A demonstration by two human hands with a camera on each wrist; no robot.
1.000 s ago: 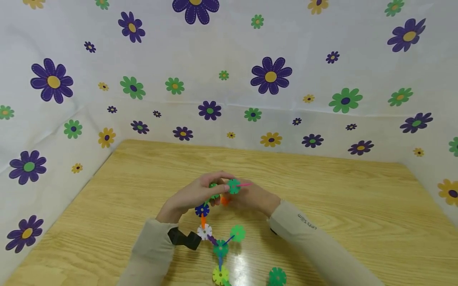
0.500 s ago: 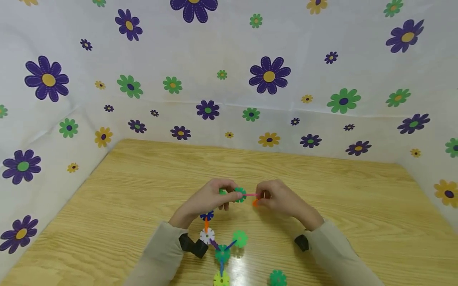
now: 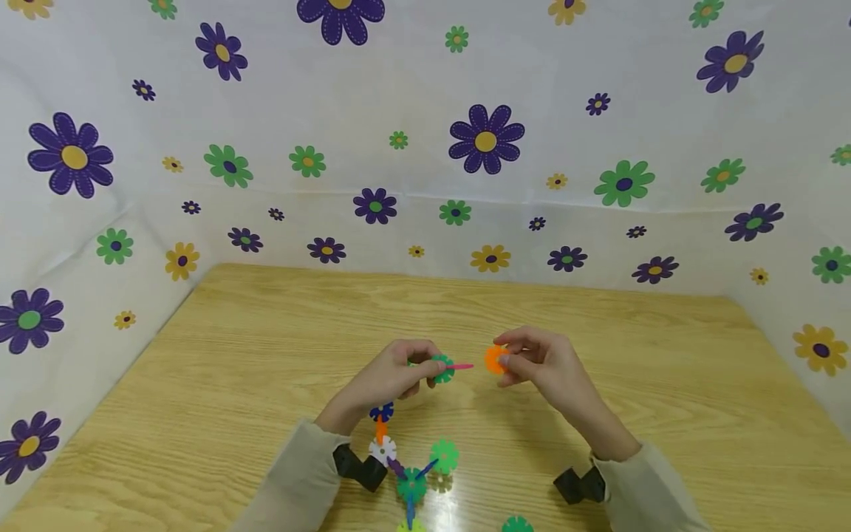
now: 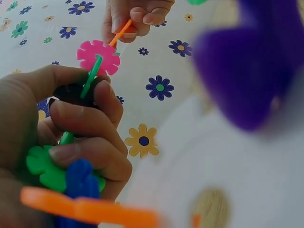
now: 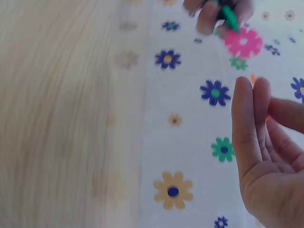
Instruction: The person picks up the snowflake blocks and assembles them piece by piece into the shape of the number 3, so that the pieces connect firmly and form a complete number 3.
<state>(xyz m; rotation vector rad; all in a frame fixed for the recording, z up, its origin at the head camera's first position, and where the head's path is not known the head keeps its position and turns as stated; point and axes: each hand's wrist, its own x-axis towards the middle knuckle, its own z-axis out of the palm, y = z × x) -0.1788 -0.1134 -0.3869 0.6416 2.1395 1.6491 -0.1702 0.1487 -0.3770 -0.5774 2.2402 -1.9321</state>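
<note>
My left hand [image 3: 392, 378] pinches a green notched plastic disc [image 3: 442, 369] at the end of a chain of interlocking discs. Slotted into that green disc is a pink disc [image 4: 99, 57], seen edge-on in the head view. The chain runs on through a dark blue disc [image 3: 382, 412], an orange link disc [image 4: 90, 209] and a white disc [image 3: 383, 450] below the wrist. Opposite, between thumb and fingertips, my right hand [image 3: 555, 369] pinches an orange disc [image 3: 495, 360]. A small gap separates it from the pink disc. In the right wrist view, fingers mostly hide the orange disc.
Near the front, the chain branches at a green disc [image 3: 412, 485], with a light green disc [image 3: 444, 457] on one arm. Another green disc [image 3: 517, 524] lies apart at the bottom edge. The wooden table [image 3: 299, 310] is backed by a flower-patterned cloth [image 3: 399, 96].
My right hand has drawn away from the left, to the right, and the orange disc now faces the head camera. The left hand keeps its pinch on the chain and has sunk slightly.
</note>
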